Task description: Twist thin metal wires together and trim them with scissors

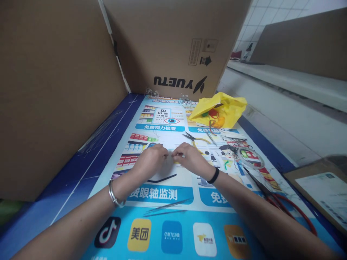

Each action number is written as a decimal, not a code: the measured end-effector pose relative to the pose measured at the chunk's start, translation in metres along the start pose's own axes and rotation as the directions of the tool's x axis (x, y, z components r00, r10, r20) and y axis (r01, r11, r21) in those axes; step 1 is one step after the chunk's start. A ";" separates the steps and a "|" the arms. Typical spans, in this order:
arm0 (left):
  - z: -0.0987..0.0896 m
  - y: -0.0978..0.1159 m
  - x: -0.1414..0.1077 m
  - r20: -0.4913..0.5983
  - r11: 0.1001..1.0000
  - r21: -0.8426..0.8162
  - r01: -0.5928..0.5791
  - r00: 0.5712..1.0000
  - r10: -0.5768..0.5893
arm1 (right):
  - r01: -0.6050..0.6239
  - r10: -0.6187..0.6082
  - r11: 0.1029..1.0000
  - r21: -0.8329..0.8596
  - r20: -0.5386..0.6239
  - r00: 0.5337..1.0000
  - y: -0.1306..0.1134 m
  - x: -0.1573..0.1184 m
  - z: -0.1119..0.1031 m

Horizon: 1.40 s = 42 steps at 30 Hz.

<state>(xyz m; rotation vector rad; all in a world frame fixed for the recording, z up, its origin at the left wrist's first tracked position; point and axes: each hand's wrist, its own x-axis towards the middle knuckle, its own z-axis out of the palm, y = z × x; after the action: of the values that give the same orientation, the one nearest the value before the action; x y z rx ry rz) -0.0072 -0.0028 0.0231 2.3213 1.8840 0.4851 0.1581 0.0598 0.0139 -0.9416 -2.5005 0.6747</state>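
My left hand [155,159], with a silver bangle at the wrist, is closed in a pinch above the middle of the printed mat [162,195]. Facing it, a small gap away, my right hand [189,158] is pinched too, with a black band at its wrist. Whatever lies between the fingertips of either hand is too small to make out. Just behind my right hand are yellow-handled pliers [199,141]. Several thin dark wires [168,207] lie on the mat nearer to me.
A yellow bag [225,108] with coloured bits sits at the back right. Red-handled scissors [279,202] and a round clear container [251,157] lie on the right. Cardboard walls [168,43] stand behind and left. More wires [100,131] lie at left.
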 end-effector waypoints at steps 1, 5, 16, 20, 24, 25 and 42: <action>0.000 -0.001 0.001 -0.012 0.998 -0.056 0.009 1.000 -0.009 | -0.023 0.023 0.999 0.048 -0.001 1.000 0.001 0.000 0.001; 0.001 -0.004 0.005 -0.041 0.971 -0.233 0.049 0.997 -0.060 | -0.153 0.145 0.952 0.263 0.051 0.988 0.006 0.001 0.004; 0.014 -0.008 0.006 0.001 0.768 -0.596 0.235 0.956 -0.293 | -0.236 0.236 0.729 0.642 0.087 0.968 0.008 0.002 0.014; 0.017 -0.004 0.005 0.038 0.655 -0.708 0.265 0.940 -0.339 | -0.235 0.283 0.655 0.718 0.055 0.958 0.003 0.000 0.017; 0.017 0.000 0.005 0.059 0.586 -0.762 0.275 0.931 -0.360 | -0.235 0.343 0.604 0.761 0.018 0.939 -0.001 0.000 0.021; 0.017 0.001 0.005 0.064 0.567 -0.776 0.277 0.928 -0.366 | -0.237 0.353 0.592 0.770 0.017 0.936 -0.001 0.000 0.022; 0.023 0.003 0.004 0.092 0.439 -0.858 0.266 0.921 -0.377 | -0.162 0.382 0.467 0.869 -0.033 0.924 -0.002 -0.001 0.030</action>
<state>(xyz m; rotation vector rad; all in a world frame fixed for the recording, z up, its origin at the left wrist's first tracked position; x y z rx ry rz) 0.0037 0.0033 0.0027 1.2345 1.4911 1.1894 0.1425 0.0492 -0.0099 -0.9159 -1.4317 1.6129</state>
